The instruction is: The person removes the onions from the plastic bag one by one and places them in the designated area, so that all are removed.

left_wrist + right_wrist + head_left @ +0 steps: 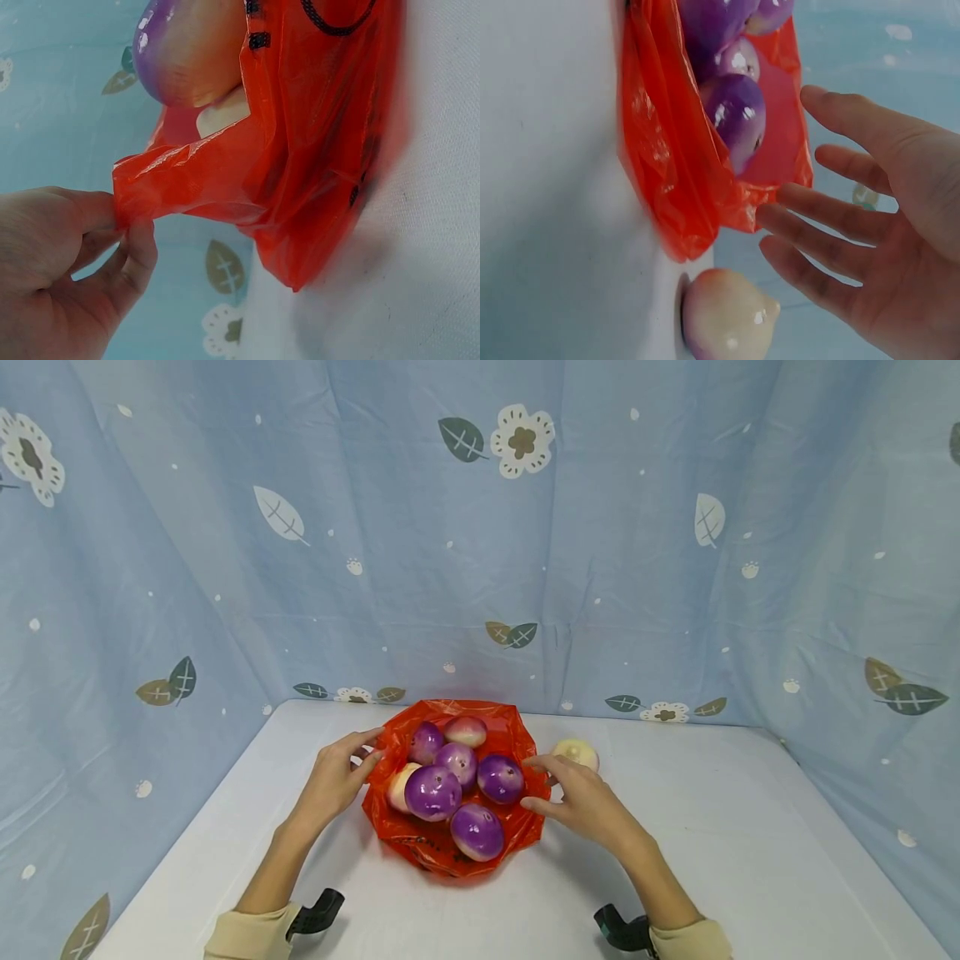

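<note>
A red plastic bag lies on the table with its mouth open and turned up. Several glossy round purple-and-cream pieces of produce, turnip-like in look, are inside; one purple piece lies at the near side. My left hand pinches the bag's left rim between thumb and fingers, pulling out a flap of plastic. At the opposite side, my right hand has its fingers spread and relaxed, fingertips close to the bag's rim. Behind this hand in the head view sits a loose cream-coloured piece outside the bag.
Under everything is a white table. A blue curtain with leaves and flowers hangs behind it and along both sides. Each wrist wears a black camera mount, the left mount and the right mount.
</note>
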{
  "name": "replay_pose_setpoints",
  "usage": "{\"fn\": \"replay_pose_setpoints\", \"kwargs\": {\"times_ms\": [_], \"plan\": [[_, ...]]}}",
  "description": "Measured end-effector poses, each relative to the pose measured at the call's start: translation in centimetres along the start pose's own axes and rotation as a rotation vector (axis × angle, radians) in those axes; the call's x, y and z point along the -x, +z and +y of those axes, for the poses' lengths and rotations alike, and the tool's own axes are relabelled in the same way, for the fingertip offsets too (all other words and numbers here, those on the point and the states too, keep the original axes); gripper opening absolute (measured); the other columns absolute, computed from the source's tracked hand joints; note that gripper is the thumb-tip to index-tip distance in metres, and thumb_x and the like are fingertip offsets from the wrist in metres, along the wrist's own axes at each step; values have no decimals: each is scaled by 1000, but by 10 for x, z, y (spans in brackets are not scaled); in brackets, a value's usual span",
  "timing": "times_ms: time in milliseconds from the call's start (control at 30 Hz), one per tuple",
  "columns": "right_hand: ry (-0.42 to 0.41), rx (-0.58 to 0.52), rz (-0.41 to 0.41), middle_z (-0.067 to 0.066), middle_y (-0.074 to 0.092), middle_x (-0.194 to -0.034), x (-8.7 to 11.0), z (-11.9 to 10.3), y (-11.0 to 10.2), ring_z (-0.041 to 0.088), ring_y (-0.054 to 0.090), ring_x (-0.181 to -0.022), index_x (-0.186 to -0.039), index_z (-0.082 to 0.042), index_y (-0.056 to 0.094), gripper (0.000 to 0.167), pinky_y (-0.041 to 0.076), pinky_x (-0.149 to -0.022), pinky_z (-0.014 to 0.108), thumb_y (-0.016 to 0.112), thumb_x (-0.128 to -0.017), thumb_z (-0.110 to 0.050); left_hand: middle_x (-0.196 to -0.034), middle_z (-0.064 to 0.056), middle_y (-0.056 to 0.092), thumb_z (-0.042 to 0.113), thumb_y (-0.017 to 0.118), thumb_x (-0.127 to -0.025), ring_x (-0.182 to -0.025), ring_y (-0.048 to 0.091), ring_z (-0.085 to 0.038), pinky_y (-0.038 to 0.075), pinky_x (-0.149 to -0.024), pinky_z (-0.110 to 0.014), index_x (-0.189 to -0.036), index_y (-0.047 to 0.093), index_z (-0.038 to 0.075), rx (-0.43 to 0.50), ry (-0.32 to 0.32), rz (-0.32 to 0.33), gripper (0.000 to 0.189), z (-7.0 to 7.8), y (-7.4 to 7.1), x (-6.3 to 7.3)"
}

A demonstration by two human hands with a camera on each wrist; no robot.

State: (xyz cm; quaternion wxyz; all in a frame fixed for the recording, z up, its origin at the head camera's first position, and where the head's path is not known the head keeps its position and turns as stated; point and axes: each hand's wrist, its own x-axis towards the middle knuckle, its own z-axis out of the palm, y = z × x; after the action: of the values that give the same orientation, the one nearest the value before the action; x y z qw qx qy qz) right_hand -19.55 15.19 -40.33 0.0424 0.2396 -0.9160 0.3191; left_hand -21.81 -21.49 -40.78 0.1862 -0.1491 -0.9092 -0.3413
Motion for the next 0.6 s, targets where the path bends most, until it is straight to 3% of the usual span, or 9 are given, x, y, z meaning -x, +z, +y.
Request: {"fn": "replay_pose_setpoints", "kwargs": {"times_ms": [233,467,600], "plan": [[-81,5,-18,7,67,-126,0,-5,6,25,65,-112,-129,-14,60,54,57,-91,43,79,-83,-33,-115,-14,71,9,68,-91,-87,67,-22,55,-69,-18,-129,63,4,-3,-4,-8,38,1,1,1],[-120,-25,-57,1,66,-129,-1,-11,15,19,63,-118,-131,-13,60,55,53,-99,41,77,-83,-36,-114,-14,71,9,68,-91,-87,67,-22,55,-68,-19,-128,63,4,-2,-3,-6,38,0,0,0],[-121,-45,-87,2,65,-130,-1,-14,19,18,64,-113,-132,-14,59,57,55,-96,40,76,-84,-40,-115,-14,71,10,68,-91,-87,67,-23,55,-69,-18,-128,63,4,-5,-7,-9,38,1,0,1]]}}
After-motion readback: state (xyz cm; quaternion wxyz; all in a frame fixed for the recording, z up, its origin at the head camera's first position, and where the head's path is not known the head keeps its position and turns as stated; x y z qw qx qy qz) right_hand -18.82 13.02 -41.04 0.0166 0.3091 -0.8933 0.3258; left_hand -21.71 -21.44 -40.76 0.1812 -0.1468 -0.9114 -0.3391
